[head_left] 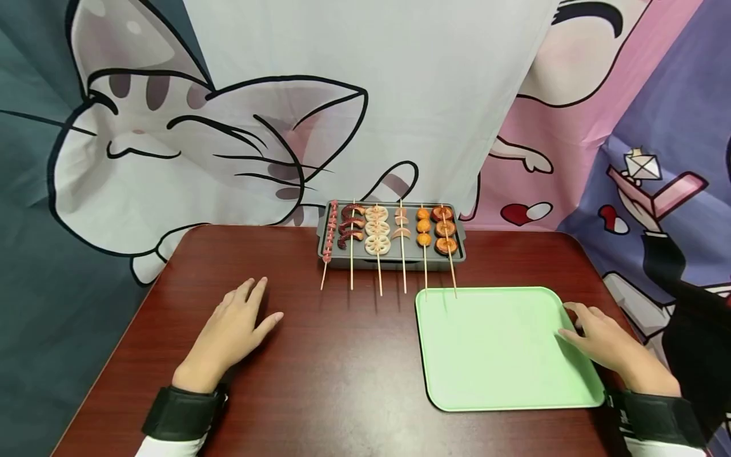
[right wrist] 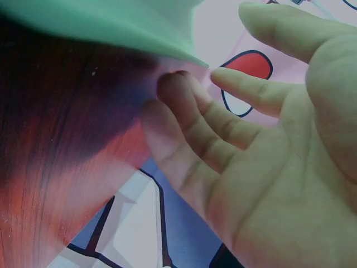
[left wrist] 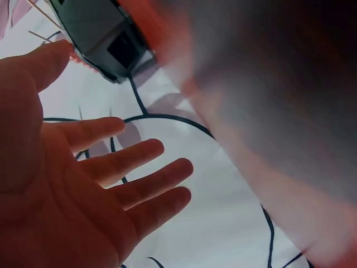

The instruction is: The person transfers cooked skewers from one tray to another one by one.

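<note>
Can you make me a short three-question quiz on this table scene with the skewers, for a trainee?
1. True or false: the left hand grips a skewer.
2. How many skewers lie on the grey grill tray?
3. Which thing does the right hand touch? A) the green tray B) the grill tray C) a skewer

Key:
1. False. It lies flat on the table, fingers spread, holding nothing.
2. Six, with their sticks pointing toward the person.
3. A. Its fingers rest at the green tray's right edge.
</note>
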A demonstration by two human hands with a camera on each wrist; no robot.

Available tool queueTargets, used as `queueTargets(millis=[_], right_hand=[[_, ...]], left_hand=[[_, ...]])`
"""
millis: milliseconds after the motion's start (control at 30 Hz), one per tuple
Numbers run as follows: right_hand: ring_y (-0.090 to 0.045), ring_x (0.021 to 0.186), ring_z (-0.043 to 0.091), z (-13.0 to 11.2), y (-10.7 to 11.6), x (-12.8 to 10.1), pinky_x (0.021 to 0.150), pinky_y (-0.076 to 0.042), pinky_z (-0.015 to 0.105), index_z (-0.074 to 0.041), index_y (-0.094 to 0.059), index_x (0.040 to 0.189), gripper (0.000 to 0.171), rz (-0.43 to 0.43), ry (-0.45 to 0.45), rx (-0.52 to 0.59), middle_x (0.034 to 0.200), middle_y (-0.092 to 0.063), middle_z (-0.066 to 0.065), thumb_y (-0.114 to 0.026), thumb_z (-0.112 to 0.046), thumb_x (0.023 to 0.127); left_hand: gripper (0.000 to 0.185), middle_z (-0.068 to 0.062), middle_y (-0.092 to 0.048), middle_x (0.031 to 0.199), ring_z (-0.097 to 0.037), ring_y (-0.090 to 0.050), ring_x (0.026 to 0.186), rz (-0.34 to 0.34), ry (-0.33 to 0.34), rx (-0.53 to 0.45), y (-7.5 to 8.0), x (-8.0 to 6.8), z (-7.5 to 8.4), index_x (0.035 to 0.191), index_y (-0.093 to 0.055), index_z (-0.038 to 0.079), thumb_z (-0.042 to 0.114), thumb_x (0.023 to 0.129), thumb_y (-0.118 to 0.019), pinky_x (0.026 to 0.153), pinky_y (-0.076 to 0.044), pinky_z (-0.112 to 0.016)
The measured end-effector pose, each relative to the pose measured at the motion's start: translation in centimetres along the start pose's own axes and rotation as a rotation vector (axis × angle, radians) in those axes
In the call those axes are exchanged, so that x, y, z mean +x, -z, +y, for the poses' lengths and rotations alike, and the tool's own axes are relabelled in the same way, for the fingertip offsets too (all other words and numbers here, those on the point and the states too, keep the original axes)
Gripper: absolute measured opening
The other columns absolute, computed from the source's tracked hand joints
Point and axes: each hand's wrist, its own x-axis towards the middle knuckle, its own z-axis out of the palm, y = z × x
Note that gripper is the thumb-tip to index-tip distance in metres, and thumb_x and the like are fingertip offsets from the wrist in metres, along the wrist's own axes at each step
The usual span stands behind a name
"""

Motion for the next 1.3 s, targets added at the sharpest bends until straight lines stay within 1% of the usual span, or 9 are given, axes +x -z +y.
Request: queueTargets(millis=[133, 333, 567, 700, 800, 867, 1133, 1200, 1300], right_hand=[[-0.065, 0.081, 0.029, 0.1, 0.0, -0.1, 0.068, -0.054, 0.044, 0.015, -0.046, 0.134, 0.059, -0.030, 0.002, 0.003, 0.086, -0.065, 0.012, -0.075, -0.016, 0.093], [-0.067, 0.083, 0.037, 0.4, 0.2, -0.4, 0.067, -0.055, 0.046, 0.018, -0.042, 0.131, 0.054, -0.095, -0.026, 0.019, 0.088, -0.067, 0.021, -0.071, -0.005, 0.092], [-0.066, 0.083, 0.035, 0.4, 0.3, -0.5, 0.068, -0.055, 0.046, 0.017, -0.042, 0.131, 0.051, -0.100, 0.004, 0.014, 0.089, -0.066, 0.020, -0.069, 0.002, 0.090], [-0.064, 0.069, 0.023, 0.3, 0.3, -0.5, 0.062, -0.054, 0.037, 0.015, -0.042, 0.132, 0.051, -0.108, 0.016, 0.036, 0.084, -0.064, 0.013, -0.069, 0.002, 0.090], [-0.059, 0.056, 0.015, 0.0, 0.2, -0.6, 0.055, -0.051, 0.030, 0.014, -0.041, 0.134, 0.053, -0.128, 0.009, 0.084, 0.083, -0.062, 0.010, -0.069, 0.002, 0.091], [-0.058, 0.052, 0.014, -0.1, 0.2, -0.6, 0.052, -0.050, 0.028, 0.015, -0.039, 0.135, 0.053, -0.139, -0.001, 0.108, 0.084, -0.062, 0.011, -0.068, 0.002, 0.092], [-0.055, 0.051, 0.013, -0.4, -0.1, -0.6, 0.049, -0.051, 0.027, 0.013, -0.040, 0.135, 0.052, -0.126, 0.015, 0.144, 0.080, -0.061, 0.005, -0.068, 0.003, 0.092], [-0.055, 0.051, 0.013, -0.5, -0.2, -0.5, 0.049, -0.050, 0.027, 0.012, -0.040, 0.135, 0.052, -0.127, 0.017, 0.151, 0.080, -0.061, 0.004, -0.067, 0.003, 0.092], [-0.054, 0.051, 0.013, -0.6, -0.3, -0.5, 0.048, -0.050, 0.027, 0.013, -0.040, 0.135, 0.051, -0.125, 0.013, 0.152, 0.080, -0.061, 0.005, -0.067, 0.003, 0.092]], left_hand=[[0.072, -0.034, -0.053, 0.138, -0.052, -0.054, 0.121, 0.037, -0.030, 0.004, -0.2, 0.1, 0.8, 0.150, -0.046, -0.007, 0.041, 0.100, -0.066, 0.100, -0.050, -0.065], [0.066, -0.028, -0.057, 0.126, -0.045, -0.055, 0.112, 0.037, -0.066, -0.002, -0.7, 0.3, 1.9, 0.144, -0.052, -0.008, 0.037, 0.100, -0.067, 0.091, -0.056, -0.058], [0.061, -0.027, -0.057, 0.125, -0.043, -0.056, 0.111, 0.014, -0.061, -0.030, -0.7, 0.4, 3.0, 0.141, -0.054, -0.010, 0.033, 0.100, -0.067, 0.092, -0.056, -0.057], [0.059, -0.027, -0.057, 0.123, -0.041, -0.058, 0.109, -0.005, -0.075, -0.066, -0.7, 0.6, 4.0, 0.139, -0.055, -0.011, 0.032, 0.101, -0.067, 0.094, -0.055, -0.055], [0.057, -0.025, -0.058, 0.118, -0.039, -0.059, 0.105, -0.018, -0.103, -0.086, -1.0, 0.8, 5.1, 0.137, -0.057, -0.012, 0.030, 0.101, -0.068, 0.093, -0.056, -0.052], [0.055, -0.023, -0.058, 0.115, -0.036, -0.060, 0.101, -0.027, -0.124, -0.096, -1.3, 1.1, 5.9, 0.135, -0.059, -0.012, 0.030, 0.100, -0.068, 0.090, -0.057, -0.050], [0.047, -0.017, -0.057, 0.105, -0.029, -0.062, 0.089, -0.085, -0.170, -0.172, -2.9, 1.8, 9.5, 0.128, -0.063, -0.010, 0.025, 0.098, -0.072, 0.082, -0.057, -0.045], [0.047, -0.017, -0.058, 0.108, -0.029, -0.063, 0.090, -0.124, -0.168, -0.206, -3.3, 2.0, 10.6, 0.129, -0.062, -0.009, 0.025, 0.098, -0.071, 0.083, -0.058, -0.045], [0.052, -0.021, -0.059, 0.117, -0.032, -0.066, 0.100, -0.184, -0.154, -0.275, -3.9, 2.3, 12.3, 0.136, -0.058, -0.009, 0.026, 0.099, -0.069, 0.088, -0.058, -0.047]])
